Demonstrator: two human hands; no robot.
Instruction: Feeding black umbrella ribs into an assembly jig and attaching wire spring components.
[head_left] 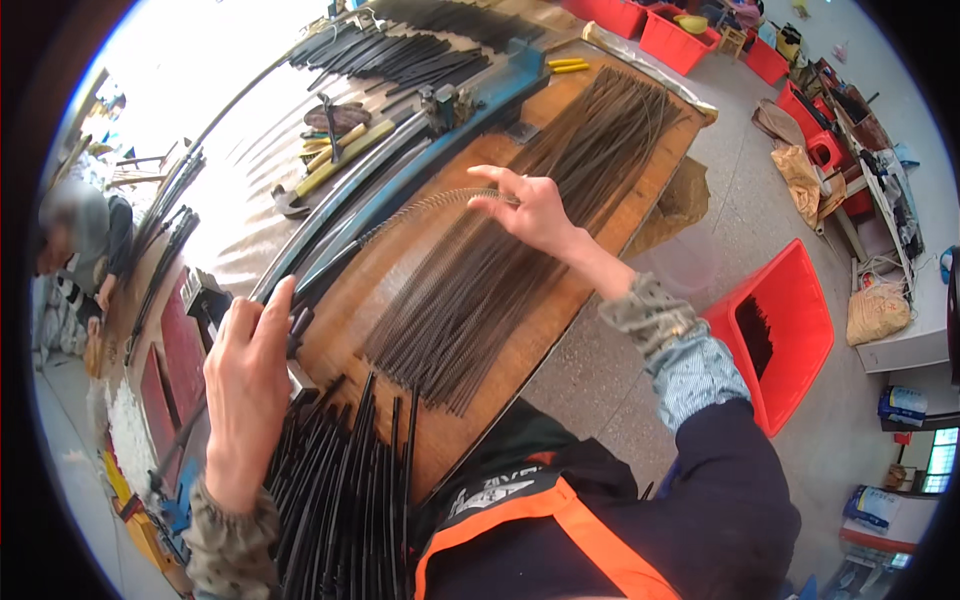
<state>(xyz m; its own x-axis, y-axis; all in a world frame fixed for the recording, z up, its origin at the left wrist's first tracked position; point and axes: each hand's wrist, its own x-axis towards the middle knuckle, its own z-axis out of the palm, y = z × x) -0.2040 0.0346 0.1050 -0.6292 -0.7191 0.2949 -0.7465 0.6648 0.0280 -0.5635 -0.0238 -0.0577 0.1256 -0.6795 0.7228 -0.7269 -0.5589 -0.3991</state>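
A long thin coil spring (pixel 412 207) arches across the bench from the end of a black tube (pixel 335 268) to my right hand (pixel 542 215). The right hand's fingers are curled about the spring's far end, with the index finger and thumb tips apart. My left hand (pixel 245 385) is closed around the black tube near the bench's blue rail, its index finger stretched along it. Under the spring lies a wide bundle of similar coil springs (pixel 440 325) on the wooden bench top (pixel 545 105). Many black tubes (pixel 335 480) are bunched beside my left forearm.
A blue metal rail (pixel 500 95) runs lengthwise along the bench. Beyond it lie yellow-handled tools (pixel 345 160) and more black tubes (pixel 400 60). A red bin (pixel 800 330) with dark pieces stands on the floor at right. Another person (pixel 85 240) is at the far left.
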